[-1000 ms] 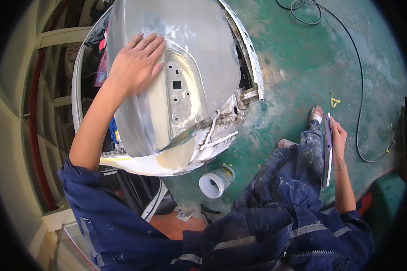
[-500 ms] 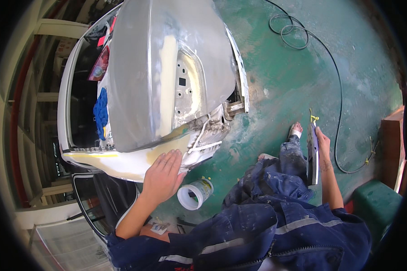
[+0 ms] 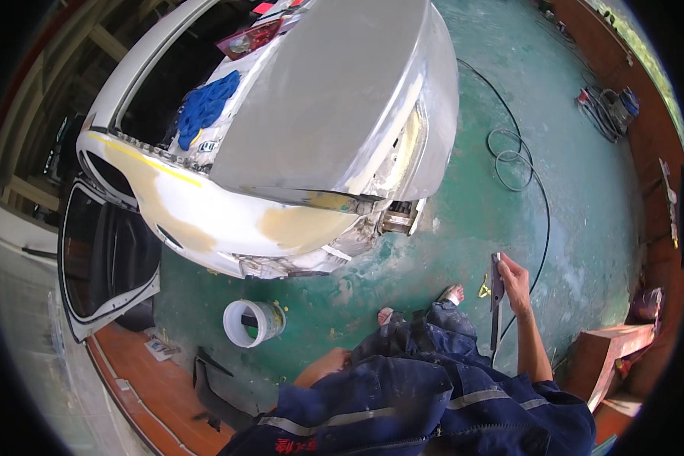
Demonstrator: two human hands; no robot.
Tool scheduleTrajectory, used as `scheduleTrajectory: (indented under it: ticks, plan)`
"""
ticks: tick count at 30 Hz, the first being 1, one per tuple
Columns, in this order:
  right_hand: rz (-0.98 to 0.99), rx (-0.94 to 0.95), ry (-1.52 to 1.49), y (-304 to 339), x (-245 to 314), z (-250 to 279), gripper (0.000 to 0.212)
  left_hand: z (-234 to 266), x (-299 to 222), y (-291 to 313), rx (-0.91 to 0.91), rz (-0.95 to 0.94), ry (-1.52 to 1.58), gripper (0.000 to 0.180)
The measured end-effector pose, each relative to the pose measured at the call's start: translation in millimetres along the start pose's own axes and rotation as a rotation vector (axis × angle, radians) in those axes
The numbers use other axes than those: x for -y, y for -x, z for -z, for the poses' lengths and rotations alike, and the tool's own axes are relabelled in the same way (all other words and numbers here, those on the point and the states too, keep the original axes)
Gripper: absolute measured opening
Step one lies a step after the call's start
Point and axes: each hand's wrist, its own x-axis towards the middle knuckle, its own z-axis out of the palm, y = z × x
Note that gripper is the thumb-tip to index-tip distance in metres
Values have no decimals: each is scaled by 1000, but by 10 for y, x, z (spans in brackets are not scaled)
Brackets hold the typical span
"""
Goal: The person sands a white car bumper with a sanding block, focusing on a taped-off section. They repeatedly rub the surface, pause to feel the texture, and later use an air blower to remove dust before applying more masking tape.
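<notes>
Sanding block, long and slim, is standing nearly upright beside our knee; we are clamping our right hand fingers around it. Our left hand is sitting low, mostly hidden, grip unclear, nearer the white tub.

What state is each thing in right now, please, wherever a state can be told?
Right hand: closed around a long flat tool, held upright.
Left hand: mostly hidden behind the blue overalls, grip unclear.
Car boot lid: bare sanded grey, raised.
Rear panel: white with tan filler patches.
Car door: open.
White tub: lying on its side, open.
Black cable: loosely coiled on the green floor.
</notes>
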Motion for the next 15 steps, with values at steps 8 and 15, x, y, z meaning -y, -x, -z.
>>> scheduleTrajectory:
  ticks: [8,15]
  plan:
    - [646,430,531,274,1481,-948,65,568,-768,160,-970,-100,64,36]
    - [1053,621,576,477,2201,-1493,62,1266,-1472,179,-1112,-514,187,15]
